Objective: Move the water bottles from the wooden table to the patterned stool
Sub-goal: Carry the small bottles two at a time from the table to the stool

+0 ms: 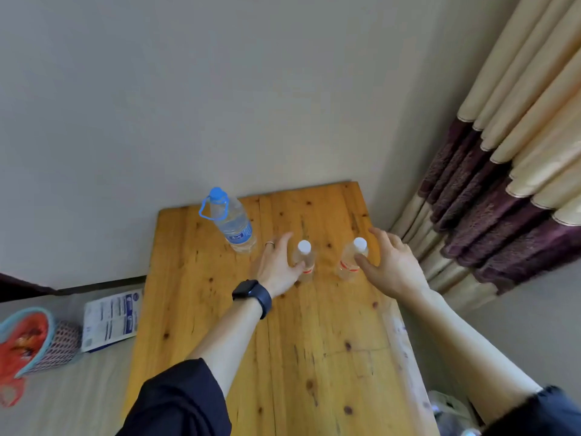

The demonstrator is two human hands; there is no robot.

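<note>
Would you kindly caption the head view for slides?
Left hand reaches the left bottle, right hand the right bottle, on the wooden table.

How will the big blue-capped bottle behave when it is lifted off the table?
The big blue-capped bottle looks mostly full, so it is probably heavy. Its blue carry loop should give a surer hold than the smooth clear wall. Tall and upright on the wooden table, it may tip if pushed high up.

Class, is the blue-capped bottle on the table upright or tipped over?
Upright: the blue-capped bottle stands on its base, cap uppermost.
</note>
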